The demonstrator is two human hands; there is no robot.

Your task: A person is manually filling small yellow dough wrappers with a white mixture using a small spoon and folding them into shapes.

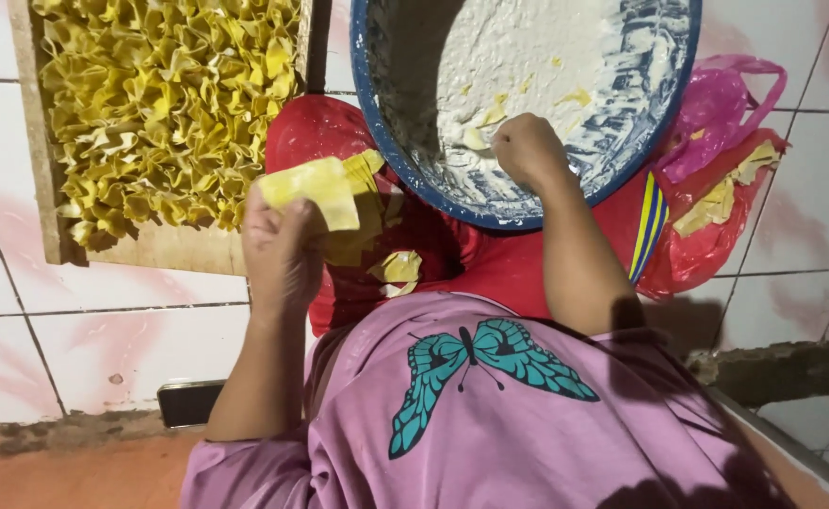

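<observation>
Floor (810, 188): pale tiles with pink mottling; carries everything; cut off on every side.
Wooden tray (165, 247): upper left, top edge out of view; heaped with folded yellow wrappers (165, 104) that hide nearly all its base.
Basin (377, 113): blue rim, top centre, upper half cut off; inside caked with white floury paste, a few yellow scraps stuck in it; left inner wall in shadow, hard to read.
Red cloth (414, 245): under the basin's near rim, partly covered by both arms.
Pink plastic bag (716, 123): at the basin's right edge, crumpled; contents unclear beyond yellow scraps.
Right hand (528, 151): inside the basin near its front rim; grip curled tight, whatever sits within it hidden.
Left hand (281, 250): raised beside the tray's near right corner; grip pinching the yellow wrapper sheet (313, 191).
Yellow wrapper sheet: flat, roughly rectangular; long axis running left to right, tipped slightly down at the right; lower edge hidden by fingers.
Dark flat object (188, 403): on the floor at lower left, too dim to identify.
</observation>
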